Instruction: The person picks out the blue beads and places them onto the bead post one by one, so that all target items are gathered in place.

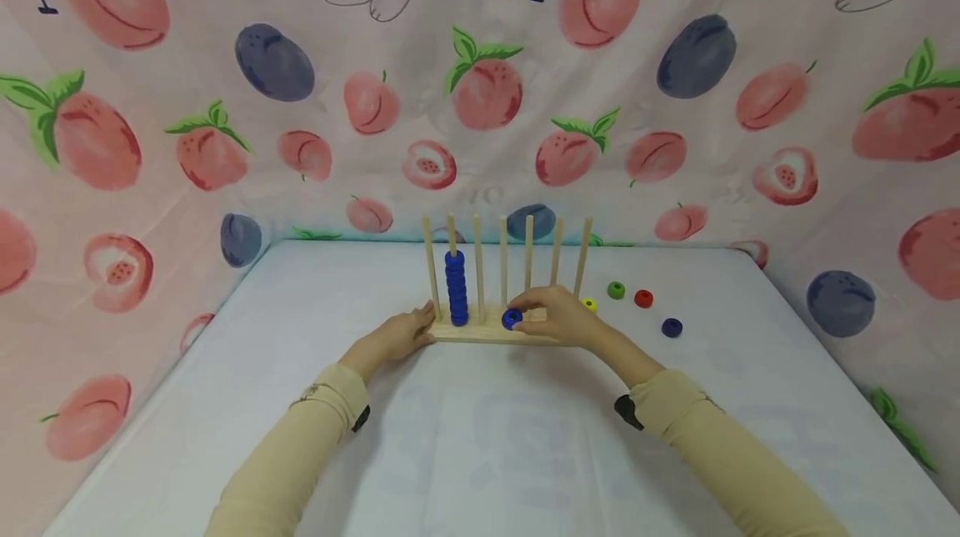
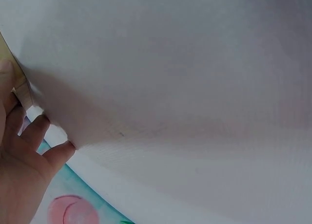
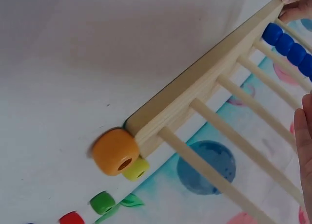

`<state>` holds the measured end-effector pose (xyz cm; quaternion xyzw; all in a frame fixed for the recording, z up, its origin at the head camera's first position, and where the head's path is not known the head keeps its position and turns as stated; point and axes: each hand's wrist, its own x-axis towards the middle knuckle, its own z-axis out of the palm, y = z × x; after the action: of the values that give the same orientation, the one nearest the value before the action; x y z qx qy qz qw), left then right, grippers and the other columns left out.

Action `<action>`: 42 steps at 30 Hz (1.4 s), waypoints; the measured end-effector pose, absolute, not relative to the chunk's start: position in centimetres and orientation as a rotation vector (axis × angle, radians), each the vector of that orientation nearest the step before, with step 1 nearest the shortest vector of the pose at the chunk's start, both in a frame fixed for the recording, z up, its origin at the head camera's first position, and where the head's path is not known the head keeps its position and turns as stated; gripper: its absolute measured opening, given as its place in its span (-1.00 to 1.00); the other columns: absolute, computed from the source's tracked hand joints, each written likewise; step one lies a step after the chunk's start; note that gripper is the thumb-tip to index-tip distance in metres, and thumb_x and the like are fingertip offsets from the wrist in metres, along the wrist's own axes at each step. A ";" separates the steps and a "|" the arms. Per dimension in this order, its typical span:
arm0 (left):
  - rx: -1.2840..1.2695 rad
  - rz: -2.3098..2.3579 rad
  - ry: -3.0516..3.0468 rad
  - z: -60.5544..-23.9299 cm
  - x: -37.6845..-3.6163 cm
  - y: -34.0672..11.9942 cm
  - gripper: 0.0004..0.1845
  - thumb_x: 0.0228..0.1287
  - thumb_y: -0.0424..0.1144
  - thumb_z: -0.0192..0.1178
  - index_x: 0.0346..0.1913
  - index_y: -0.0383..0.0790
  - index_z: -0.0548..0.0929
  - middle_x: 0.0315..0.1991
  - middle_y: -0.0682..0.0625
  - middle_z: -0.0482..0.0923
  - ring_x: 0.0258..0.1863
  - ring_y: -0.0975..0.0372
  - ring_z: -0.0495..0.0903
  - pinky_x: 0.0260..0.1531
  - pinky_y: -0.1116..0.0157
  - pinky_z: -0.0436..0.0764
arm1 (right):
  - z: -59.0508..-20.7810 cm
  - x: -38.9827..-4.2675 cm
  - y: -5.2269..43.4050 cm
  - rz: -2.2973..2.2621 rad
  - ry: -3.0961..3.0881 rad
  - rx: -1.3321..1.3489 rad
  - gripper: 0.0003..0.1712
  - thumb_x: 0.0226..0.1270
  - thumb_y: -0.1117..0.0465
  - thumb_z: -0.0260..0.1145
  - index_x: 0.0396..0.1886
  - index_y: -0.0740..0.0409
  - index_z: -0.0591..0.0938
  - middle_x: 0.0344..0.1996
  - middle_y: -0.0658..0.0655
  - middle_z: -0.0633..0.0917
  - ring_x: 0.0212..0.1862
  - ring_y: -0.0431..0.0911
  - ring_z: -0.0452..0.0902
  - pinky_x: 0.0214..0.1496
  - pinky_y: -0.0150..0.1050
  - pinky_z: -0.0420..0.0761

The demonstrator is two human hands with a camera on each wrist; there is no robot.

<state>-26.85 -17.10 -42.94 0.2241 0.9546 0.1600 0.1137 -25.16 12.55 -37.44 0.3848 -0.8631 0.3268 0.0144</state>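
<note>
Nearest, mid-frame, the right hand [image 1: 561,313] pinches a blue bead [image 1: 512,318] just above the rack [image 1: 480,332]; the left hand [image 1: 403,333] lies spread against its end. Likely light, hard, slick: best pinched by its rim. Behind, loose beads [image 1: 643,298] lie right.

table [image 1: 480,437]: white cloth | on it: wooden peg rack [image 1: 491,332] | loose beads: yellow [image 1: 589,304], green [image 1: 616,290], red [image 1: 643,298], blue [image 1: 672,328]
</note>
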 end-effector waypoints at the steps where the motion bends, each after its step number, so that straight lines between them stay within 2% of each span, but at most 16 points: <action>1: 0.661 0.468 2.803 -43.0 -26.8 -17.1 -0.42 0.42 -0.19 0.01 0.36 -0.46 0.21 0.42 -0.30 0.05 0.33 -0.23 0.21 0.35 -0.06 0.23 | -37.3 -25.1 12.2 1.003 -2.690 1.210 -0.68 0.15 0.29 0.38 -0.10 0.35 0.66 -0.19 0.24 0.73 -0.09 0.07 0.66 0.04 -0.03 0.64; 5: 0.665 0.466 2.812 -42.9 -26.7 -17.2 -0.42 0.42 -0.19 0.01 0.36 -0.46 0.20 0.42 -0.31 0.06 0.33 -0.24 0.20 0.35 -0.08 0.22 | -37.0 -25.2 11.3 0.929 -2.703 1.244 -0.67 0.16 0.26 0.38 -0.09 0.33 0.66 -0.17 0.21 0.73 -0.10 0.03 0.66 0.04 -0.09 0.65; 13: 0.685 0.439 2.845 -42.2 -27.0 -17.3 -0.42 0.43 -0.19 -0.01 0.37 -0.45 0.19 0.44 -0.28 0.04 0.34 -0.21 0.21 0.35 -0.06 0.23 | -35.9 -25.6 9.9 0.963 -2.760 1.137 -0.63 0.19 0.22 0.37 -0.02 0.27 0.64 -0.09 0.18 0.71 0.01 0.02 0.61 0.14 0.02 0.58; 20: 0.687 0.432 2.818 -41.8 -27.5 -17.3 -0.42 0.43 -0.20 0.00 0.37 -0.47 0.18 0.43 -0.30 0.03 0.34 -0.19 0.23 0.36 -0.03 0.24 | -35.2 -25.9 9.1 0.980 -2.660 1.126 -0.63 0.19 0.23 0.38 -0.02 0.29 0.64 -0.11 0.19 0.72 -0.02 0.01 0.61 0.12 -0.04 0.60; 34: 0.710 0.439 2.830 -43.3 -26.7 -17.0 -0.43 0.41 -0.19 0.03 0.35 -0.46 0.24 0.42 -0.30 0.09 0.31 -0.19 0.28 0.33 -0.02 0.28 | -34.4 -26.4 7.6 0.979 -2.530 1.143 -0.61 0.17 0.23 0.38 -0.01 0.32 0.63 -0.12 0.22 0.72 -0.05 0.03 0.63 0.05 -0.08 0.64; 42: 0.723 0.457 2.859 -42.7 -26.7 -17.0 -0.43 0.39 -0.20 0.05 0.32 -0.48 0.26 0.41 -0.31 0.11 0.30 -0.18 0.29 0.32 -0.03 0.29 | -33.3 -26.7 6.7 0.938 -2.495 1.189 -0.63 0.18 0.24 0.38 -0.03 0.32 0.64 -0.13 0.22 0.72 -0.07 0.02 0.63 0.05 -0.12 0.64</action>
<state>-26.66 -16.95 -42.69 0.2416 0.9550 0.1528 0.0787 -26.72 6.73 -33.31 0.4049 -0.8495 0.3195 0.1109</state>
